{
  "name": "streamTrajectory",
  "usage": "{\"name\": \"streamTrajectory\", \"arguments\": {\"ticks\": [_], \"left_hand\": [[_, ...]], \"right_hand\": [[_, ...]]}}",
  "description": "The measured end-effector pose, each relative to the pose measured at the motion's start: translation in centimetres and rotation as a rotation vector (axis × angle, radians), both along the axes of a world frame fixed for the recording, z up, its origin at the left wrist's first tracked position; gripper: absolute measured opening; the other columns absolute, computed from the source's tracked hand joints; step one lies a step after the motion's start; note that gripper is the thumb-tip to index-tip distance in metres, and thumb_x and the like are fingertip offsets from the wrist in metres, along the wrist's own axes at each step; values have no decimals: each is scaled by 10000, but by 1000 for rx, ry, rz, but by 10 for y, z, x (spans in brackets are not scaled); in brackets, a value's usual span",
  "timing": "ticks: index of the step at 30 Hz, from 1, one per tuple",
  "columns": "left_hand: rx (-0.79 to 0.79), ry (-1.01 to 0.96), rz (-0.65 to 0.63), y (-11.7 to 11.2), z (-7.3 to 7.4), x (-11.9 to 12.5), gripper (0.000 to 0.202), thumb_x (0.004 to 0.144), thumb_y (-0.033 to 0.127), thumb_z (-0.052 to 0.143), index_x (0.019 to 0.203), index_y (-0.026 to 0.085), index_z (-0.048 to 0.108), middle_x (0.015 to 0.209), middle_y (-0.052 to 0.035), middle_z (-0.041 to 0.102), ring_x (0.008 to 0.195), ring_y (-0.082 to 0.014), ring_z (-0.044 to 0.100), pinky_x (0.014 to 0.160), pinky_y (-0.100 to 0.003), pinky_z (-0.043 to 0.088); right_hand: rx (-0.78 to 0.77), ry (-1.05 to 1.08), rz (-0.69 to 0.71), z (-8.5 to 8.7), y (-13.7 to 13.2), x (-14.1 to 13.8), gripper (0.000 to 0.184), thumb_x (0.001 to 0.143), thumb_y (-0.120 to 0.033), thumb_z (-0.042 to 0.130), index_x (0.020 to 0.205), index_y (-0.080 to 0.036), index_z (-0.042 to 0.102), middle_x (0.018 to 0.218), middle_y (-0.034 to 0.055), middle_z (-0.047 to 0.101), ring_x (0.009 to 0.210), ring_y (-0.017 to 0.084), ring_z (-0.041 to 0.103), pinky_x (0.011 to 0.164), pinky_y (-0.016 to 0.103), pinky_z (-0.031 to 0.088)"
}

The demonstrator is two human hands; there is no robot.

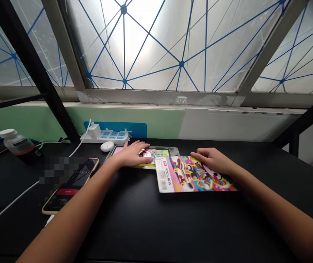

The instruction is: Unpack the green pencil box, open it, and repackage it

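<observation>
A colourful pencil box point(189, 175) with a cartoon print lies flat on the black table point(151, 219). My right hand point(213, 159) rests on its far right part, fingers stretched out and flat. Behind it to the left lies a second packaged item in clear plastic point(161, 151), partly under the pencil box. My left hand point(133, 154) lies flat on top of that package, fingers spread.
A smartphone point(70, 184) with a lit screen lies at the left, a white cable beside it. A white power strip point(105, 136), a small white round case point(107, 146) and a bottle with a white cap point(16, 143) stand along the wall under the window.
</observation>
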State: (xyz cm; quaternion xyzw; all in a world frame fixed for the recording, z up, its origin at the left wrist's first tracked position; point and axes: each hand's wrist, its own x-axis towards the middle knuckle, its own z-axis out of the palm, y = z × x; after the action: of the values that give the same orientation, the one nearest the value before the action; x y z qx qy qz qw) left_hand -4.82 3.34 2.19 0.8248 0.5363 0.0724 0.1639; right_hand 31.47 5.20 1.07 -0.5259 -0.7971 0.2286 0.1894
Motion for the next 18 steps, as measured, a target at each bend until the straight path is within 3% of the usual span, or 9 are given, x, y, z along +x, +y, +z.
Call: {"name": "streamTrajectory", "arguments": {"ticks": [2,5,8,11,14,18], "left_hand": [[-34,-9,-29,-5,4,1,796,826,707,535,1471,249,449,1578,-112,399,1489,-372,247,1186,-623,8],[-10,-15,-56,-15,8,11,711,822,688,561,1387,257,512,1465,-113,540,1376,-360,439,1190,-602,50],[145,15,-6,-25,6,30,566,873,683,489,1193,228,596,1181,-109,701,1136,-344,616,1148,-619,167],[247,37,52,-28,0,46,443,929,602,430,1070,216,595,1049,-107,711,1035,-330,636,1039,-562,352],[226,32,45,-27,-6,50,437,947,565,393,1158,228,573,1116,-110,694,1057,-331,621,919,-480,442],[204,48,0,-24,-11,45,534,973,565,322,1358,238,497,1267,-116,655,1157,-335,578,974,-496,399]], "right_hand": [[-32,-63,-22,-5,10,12,577,866,-732,469,589,-229,411,536,-43,390,527,138,366,525,293,280],[23,-91,-40,-8,12,14,514,875,-706,463,705,-232,563,661,0,577,629,183,512,594,304,368],[80,-62,-31,-10,2,-7,452,906,-645,452,884,-232,634,896,48,688,810,223,596,707,317,423],[35,-85,-9,-13,-11,-32,465,922,-646,415,815,-237,611,806,32,678,735,210,583,646,310,404],[-22,-134,4,-11,-14,-38,495,926,-657,390,727,-237,563,700,7,621,663,191,535,601,304,368],[-72,-158,-13,-5,-2,-13,499,892,-676,443,702,-234,576,696,5,615,662,187,534,592,298,366]]}}
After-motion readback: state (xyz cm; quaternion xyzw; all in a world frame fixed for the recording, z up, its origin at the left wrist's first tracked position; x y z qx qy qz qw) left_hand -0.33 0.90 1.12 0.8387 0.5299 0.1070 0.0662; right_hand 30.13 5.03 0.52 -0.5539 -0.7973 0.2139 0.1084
